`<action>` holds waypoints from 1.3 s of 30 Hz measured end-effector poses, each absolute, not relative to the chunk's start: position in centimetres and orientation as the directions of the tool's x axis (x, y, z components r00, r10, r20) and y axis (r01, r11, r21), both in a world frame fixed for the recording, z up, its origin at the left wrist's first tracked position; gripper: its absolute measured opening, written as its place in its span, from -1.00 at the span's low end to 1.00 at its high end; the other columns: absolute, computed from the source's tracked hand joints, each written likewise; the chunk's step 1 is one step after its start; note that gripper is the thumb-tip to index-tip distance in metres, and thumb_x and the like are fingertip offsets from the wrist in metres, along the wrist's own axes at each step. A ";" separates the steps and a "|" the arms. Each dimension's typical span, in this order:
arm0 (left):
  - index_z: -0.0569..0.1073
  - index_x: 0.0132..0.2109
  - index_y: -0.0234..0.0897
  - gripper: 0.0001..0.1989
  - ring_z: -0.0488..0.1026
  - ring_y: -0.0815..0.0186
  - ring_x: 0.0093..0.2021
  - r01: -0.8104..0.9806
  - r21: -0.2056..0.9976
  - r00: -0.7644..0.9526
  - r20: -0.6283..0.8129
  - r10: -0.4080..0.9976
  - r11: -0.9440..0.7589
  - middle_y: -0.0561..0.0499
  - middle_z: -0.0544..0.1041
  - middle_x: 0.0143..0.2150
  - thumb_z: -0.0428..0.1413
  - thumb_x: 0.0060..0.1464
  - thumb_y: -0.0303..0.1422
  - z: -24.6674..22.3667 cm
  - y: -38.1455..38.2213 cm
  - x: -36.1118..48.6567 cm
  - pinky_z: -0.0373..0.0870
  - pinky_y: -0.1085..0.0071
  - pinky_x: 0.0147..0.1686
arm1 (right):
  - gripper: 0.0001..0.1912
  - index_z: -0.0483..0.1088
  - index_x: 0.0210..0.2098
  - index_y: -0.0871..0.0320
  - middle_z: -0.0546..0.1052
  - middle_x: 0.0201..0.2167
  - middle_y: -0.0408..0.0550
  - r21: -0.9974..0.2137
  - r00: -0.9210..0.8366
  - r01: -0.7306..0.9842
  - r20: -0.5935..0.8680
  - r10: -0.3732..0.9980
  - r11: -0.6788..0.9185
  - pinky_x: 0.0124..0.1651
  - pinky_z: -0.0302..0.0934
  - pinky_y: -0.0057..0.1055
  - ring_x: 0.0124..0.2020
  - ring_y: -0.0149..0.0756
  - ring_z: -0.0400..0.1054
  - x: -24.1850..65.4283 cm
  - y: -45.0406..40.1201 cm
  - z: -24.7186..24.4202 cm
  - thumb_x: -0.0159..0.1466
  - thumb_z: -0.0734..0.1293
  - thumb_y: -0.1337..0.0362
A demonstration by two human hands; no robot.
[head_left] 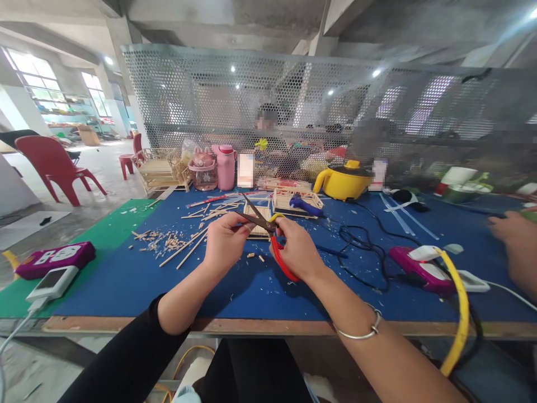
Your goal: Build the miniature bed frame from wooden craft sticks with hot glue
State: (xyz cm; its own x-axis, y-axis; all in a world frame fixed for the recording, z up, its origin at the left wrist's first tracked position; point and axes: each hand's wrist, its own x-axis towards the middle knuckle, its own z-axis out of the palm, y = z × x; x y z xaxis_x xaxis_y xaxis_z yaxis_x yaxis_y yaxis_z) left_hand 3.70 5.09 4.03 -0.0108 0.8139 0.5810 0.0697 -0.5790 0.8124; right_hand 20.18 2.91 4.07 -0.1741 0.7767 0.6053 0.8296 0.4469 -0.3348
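My right hand [296, 246] is closed on red-handled scissors [285, 263], whose dark blades point up and left and stand apart. Close by on the left, my left hand [225, 238] has its fingers pinched together beside the blades; what it holds is too small to make out. Just behind the scissors lies a small frame of wooden sticks [257, 214]. A second stick frame [296, 198] sits farther back, with a blue glue gun [307, 206] against it. Cut stick pieces [172, 240] and longer loose sticks [192, 246] lie to the left on the blue table mat [142, 285].
Pink bottles [225, 168] and a yellow pot [346, 180] stand at the back before a perforated metal screen [188, 101]. Purple power strips [59, 259] lie at both sides. Black cable [364, 246] coils at right, near another person's hand [514, 238].
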 end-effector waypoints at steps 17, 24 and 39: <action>0.60 -0.25 -0.29 -0.85 0.55 0.28 -0.30 0.160 0.816 0.124 0.542 0.831 -0.556 -0.04 0.64 -0.30 0.17 0.02 -0.39 3.2 5.9 4.2 0.45 0.38 -0.27 | -0.84 0.36 -0.42 0.15 0.41 -0.56 -0.16 -0.687 0.031 0.590 0.544 0.839 0.424 -0.39 0.15 -0.44 -0.52 -0.36 0.26 19.6 3.3 3.8 0.13 0.29 0.17; 0.54 -0.13 -0.29 -0.79 0.53 0.33 -0.37 0.188 0.784 0.237 0.548 0.803 -0.591 -0.02 0.61 -0.34 0.17 0.04 -0.42 2.9 4.9 4.9 0.47 0.44 -0.34 | -0.83 0.34 -0.37 0.14 0.44 -0.47 -0.15 -0.822 0.033 0.368 0.479 0.877 0.435 -0.31 0.27 -0.37 -0.44 -0.31 0.35 19.7 3.5 4.1 0.05 0.34 0.22; 0.55 -0.16 -0.27 -0.78 0.48 0.25 -0.23 0.386 0.449 0.451 0.670 0.590 -0.806 -0.08 0.60 -0.25 0.01 0.20 -0.36 2.9 5.1 4.0 0.38 0.37 -0.20 | -0.85 0.31 -0.42 0.14 0.37 -0.49 -0.20 -0.847 0.026 0.295 0.471 0.882 0.443 -0.33 0.21 -0.41 -0.45 -0.38 0.28 20.0 3.4 4.2 0.05 0.37 0.26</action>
